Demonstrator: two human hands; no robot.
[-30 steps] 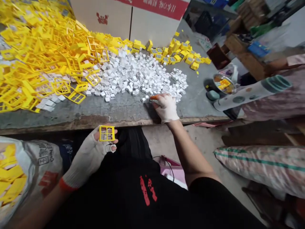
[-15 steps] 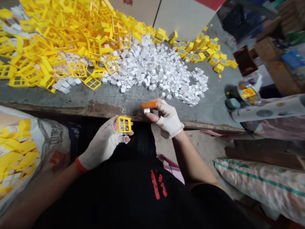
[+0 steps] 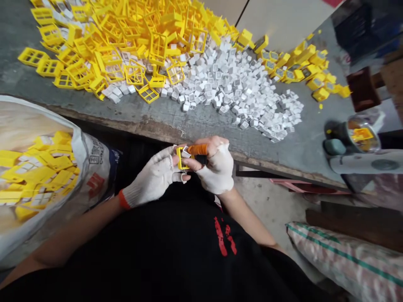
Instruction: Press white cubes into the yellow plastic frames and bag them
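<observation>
Before the black shirt, both forearms angle inward. The left hand pinches a yellow frame at its fingertips; from the right, the curled right hand grips a white cube against it. Farther, white cubes cover the table.

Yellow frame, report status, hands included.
Left hand holding yellow frame. Right hand pinching white piece at frame. Right thumb partly covers frame.
</observation>
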